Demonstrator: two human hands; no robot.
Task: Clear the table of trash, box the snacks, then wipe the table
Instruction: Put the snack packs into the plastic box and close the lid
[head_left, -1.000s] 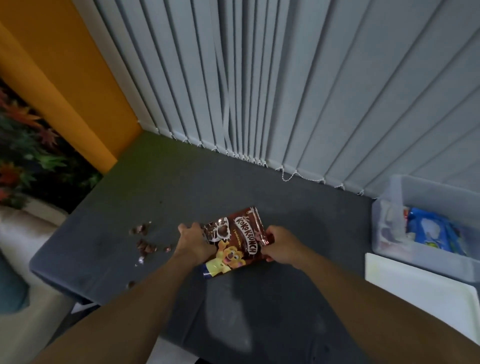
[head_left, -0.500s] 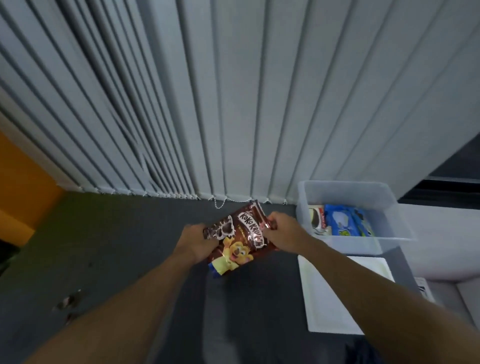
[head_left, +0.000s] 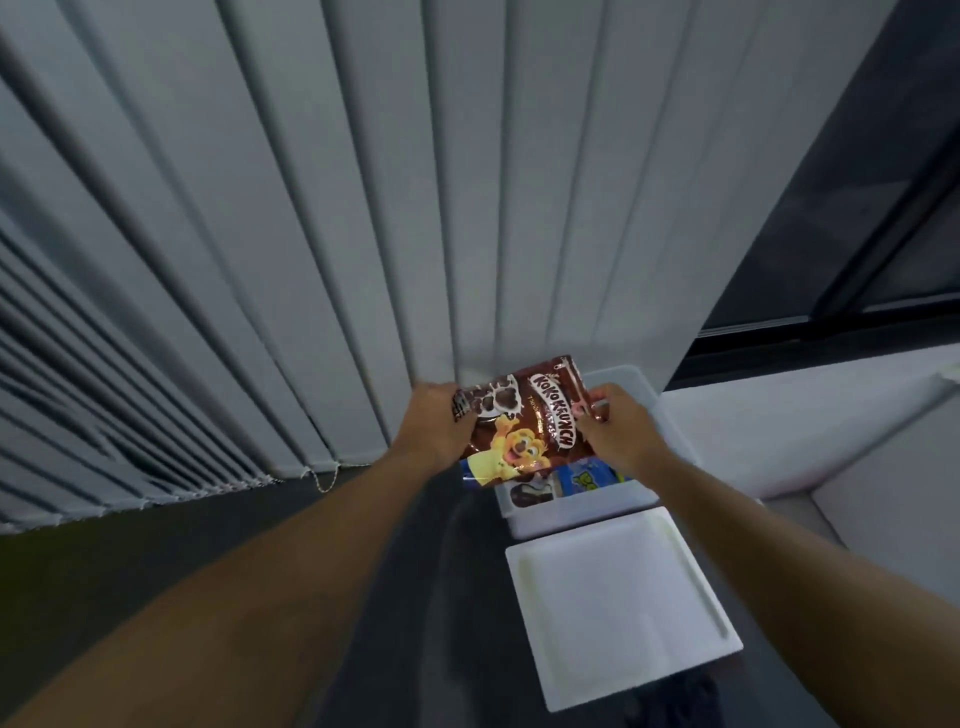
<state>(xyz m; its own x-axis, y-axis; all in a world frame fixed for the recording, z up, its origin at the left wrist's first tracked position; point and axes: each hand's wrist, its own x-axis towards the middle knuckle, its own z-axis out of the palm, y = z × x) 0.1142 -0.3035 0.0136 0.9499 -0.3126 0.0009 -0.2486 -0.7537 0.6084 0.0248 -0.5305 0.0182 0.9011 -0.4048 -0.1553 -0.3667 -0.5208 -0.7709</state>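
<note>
Looked down on pale vertical blinds (head_left: 363, 208) filling most of the view, with a dark window frame (head_left: 810, 249) off to the right. Below them, saw a dark grey surface (head_left: 208, 530) running across the bottom. Found a white lid (head_left: 618, 608) lying flat on that surface near its right edge, just in front of a clear plastic box (head_left: 571, 512). Held a brown Koko Krunch pouch (head_left: 524, 426) in the air with 2 hands, tilted, directly over the open box. Gripped the pouch's left edge with the left hand (head_left: 436, 426), with fingers (head_left: 441, 402) curled round that edge. Pinched the pouch's right edge with the right hand (head_left: 618, 431), with fingers (head_left: 605, 402) pressed together against the wrapper. Spotted 2 packets inside the box beneath the pouch: a blue packet (head_left: 587, 475) toward the right and a dark packet (head_left: 524, 491) toward the left, side by side. Could not tell whether the pouch's lower corner brushed them. Noticed a thin cord (head_left: 324, 480) dangling from the blinds' hem, left of the left forearm.
</note>
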